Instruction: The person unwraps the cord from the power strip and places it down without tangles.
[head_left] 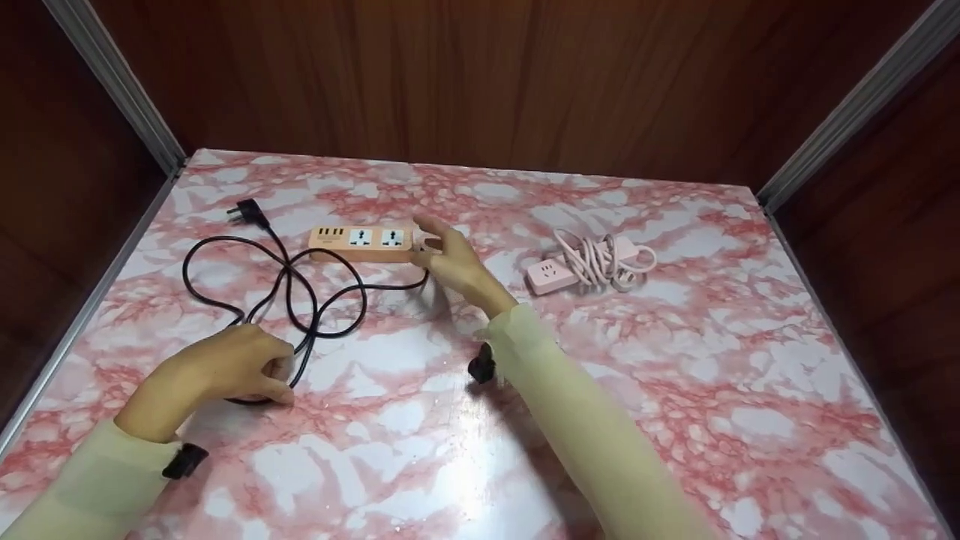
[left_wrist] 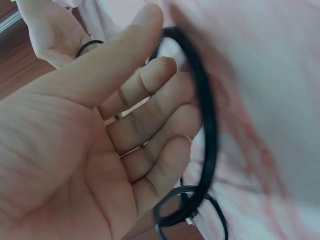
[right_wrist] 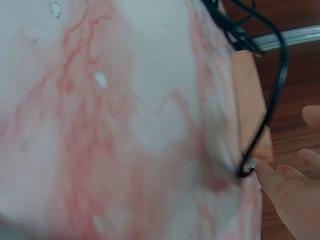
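An orange power strip (head_left: 375,240) with white sockets lies towards the back left of the table. Its black cable (left_wrist: 208,135) spreads in loose loops in front of it, ending in a black plug (head_left: 249,211) at the far left. My left hand (head_left: 232,364) is over the near loops, fingers loosely bent; in the left wrist view the cable passes beyond the fingertips, not pinched. At the strip's right end is my right hand (head_left: 459,264), thumb and fingers spread apart. A digit meets the end by the cable outlet in the right wrist view.
A pink power strip (head_left: 551,275) wound in its own pale cord (head_left: 596,262) lies to the right of my right hand. Dark wooden panels (head_left: 465,82) enclose the back and sides of the red-and-white marbled table (head_left: 675,420).
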